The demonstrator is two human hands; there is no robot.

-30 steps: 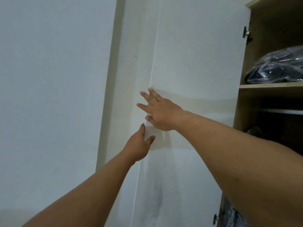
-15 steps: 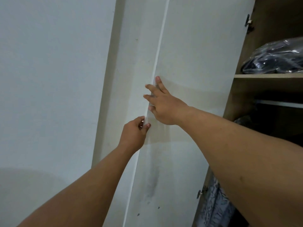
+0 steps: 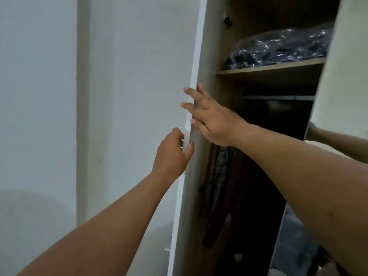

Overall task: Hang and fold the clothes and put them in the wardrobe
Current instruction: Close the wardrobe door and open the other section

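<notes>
The wardrobe's left door [image 3: 192, 208] stands swung open, and I see it almost edge-on. My left hand [image 3: 171, 154] grips its white front edge, with the thumb on the inner face. Just above, my right hand [image 3: 213, 122] lies with straight, spread fingers on the door's inner face. Inside the wardrobe, dark clothes [image 3: 221, 176] hang below a rail [image 3: 278, 98]. A dark bundle in clear plastic [image 3: 278, 48] lies on the wooden shelf [image 3: 268, 68] above.
A pale wall [image 3: 39, 96] fills the left, with a vertical panel beside the door. The wardrobe's right door [image 3: 342, 76] stands at the right edge and shows part of an arm low on it. The bottom of the wardrobe is dark.
The left door has swung from nearly face-on to edge-on, and the wardrobe's inside has come into view. My left hand now wraps the door edge; my right hand stays flat on the door.
</notes>
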